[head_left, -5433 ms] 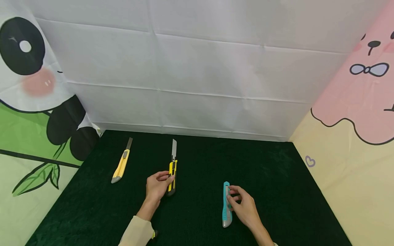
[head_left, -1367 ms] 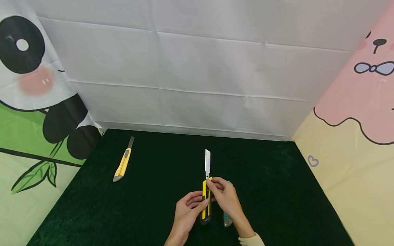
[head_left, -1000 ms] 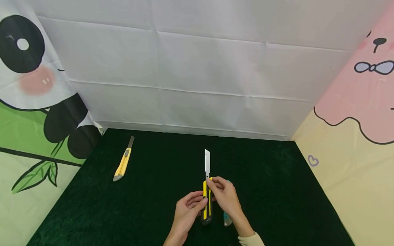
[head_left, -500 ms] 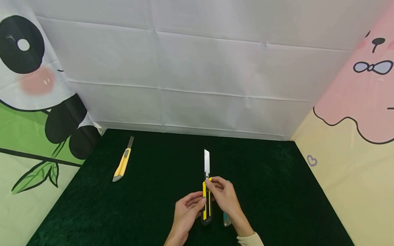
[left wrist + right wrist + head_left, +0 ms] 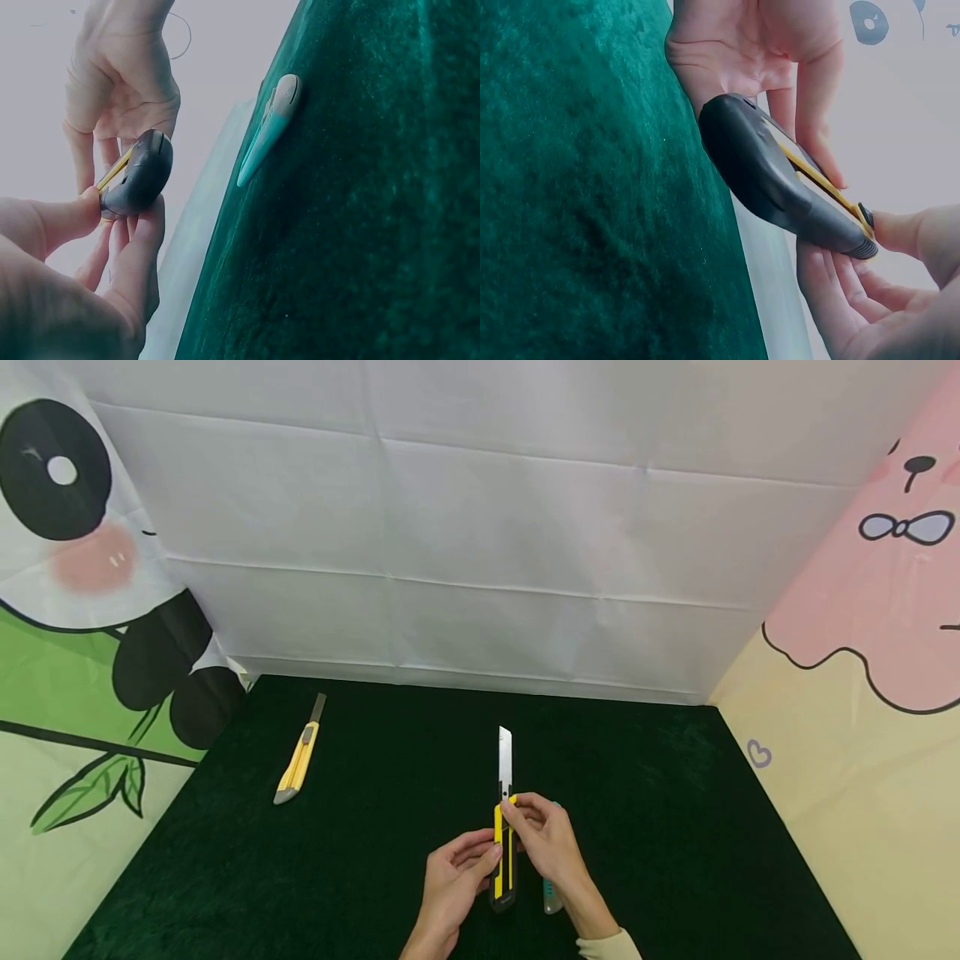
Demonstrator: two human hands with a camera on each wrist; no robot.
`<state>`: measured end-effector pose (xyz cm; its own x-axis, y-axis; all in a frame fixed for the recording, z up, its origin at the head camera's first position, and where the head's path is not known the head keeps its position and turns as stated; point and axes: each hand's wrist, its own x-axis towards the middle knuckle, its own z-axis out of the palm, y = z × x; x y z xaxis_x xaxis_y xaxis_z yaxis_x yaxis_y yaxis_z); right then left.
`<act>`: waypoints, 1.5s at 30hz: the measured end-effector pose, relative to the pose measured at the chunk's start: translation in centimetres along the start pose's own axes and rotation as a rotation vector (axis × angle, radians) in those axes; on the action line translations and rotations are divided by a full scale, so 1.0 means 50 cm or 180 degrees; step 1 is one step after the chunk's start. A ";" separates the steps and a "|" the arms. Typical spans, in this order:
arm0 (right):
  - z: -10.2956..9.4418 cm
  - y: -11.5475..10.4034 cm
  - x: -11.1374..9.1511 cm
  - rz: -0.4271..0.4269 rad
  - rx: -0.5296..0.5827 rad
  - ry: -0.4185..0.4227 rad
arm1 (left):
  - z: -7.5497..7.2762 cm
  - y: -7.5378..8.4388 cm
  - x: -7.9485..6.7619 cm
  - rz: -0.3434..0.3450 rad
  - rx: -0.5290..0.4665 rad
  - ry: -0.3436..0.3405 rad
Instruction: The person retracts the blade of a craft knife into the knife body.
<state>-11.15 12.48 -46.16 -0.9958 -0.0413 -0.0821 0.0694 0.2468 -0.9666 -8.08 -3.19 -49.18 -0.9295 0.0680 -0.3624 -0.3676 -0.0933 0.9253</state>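
Black-and-yellow knife (image 5: pixel 506 868) held up off the dark green cloth (image 5: pixel 675 827), right of centre and toward the person, blade (image 5: pixel 506 760) extended and pointing away. Left hand (image 5: pixel 450 877): thumb and fingers clamped on the lower half of the handle from its left side, thumb on the upper face, fingers beneath. Right hand (image 5: pixel 553 843): thumb and fingers pinched on the handle from its right side, close to where the blade emerges. The left wrist view shows the rounded black butt end apart from the cloth. Teal knife (image 5: pixel 552 897) lies on the cloth under the right hand and wrist, mostly hidden in the head view; its grey end shows beside the wrist. Yellow knife (image 5: pixel 300 756) lies at the far left of the cloth, well apart from both hands, blade out and angled away. A cream sleeve (image 5: pixel 611 945) covers the right forearm. Behind: creased white sheet (image 5: pixel 487 527), with a panda print (image 5: pixel 97 560) at left and a pink animal print (image 5: pixel 892 593) at right.
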 end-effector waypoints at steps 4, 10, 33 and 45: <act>0.001 0.004 0.000 -0.0004 0.0030 -0.0007 | -0.001 -0.003 0.003 -0.0004 -0.0007 0.0020; 0.000 0.005 0.001 0.0056 0.0106 -0.0003 | 0.001 -0.005 0.006 -0.0017 -0.0033 0.0017; -0.019 0.013 0.022 0.0176 0.0208 -0.0084 | 0.023 0.002 0.028 0.0037 -0.0013 0.0191; -0.018 0.005 0.019 0.0208 0.0254 -0.0216 | 0.015 0.007 0.029 0.0010 -0.0069 0.0196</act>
<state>-12.13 13.35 -46.26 -0.9828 -0.0937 -0.1591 0.1413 0.1735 -0.9746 -9.52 -2.37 -49.27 -0.9304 0.0065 -0.3664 -0.3647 -0.1151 0.9240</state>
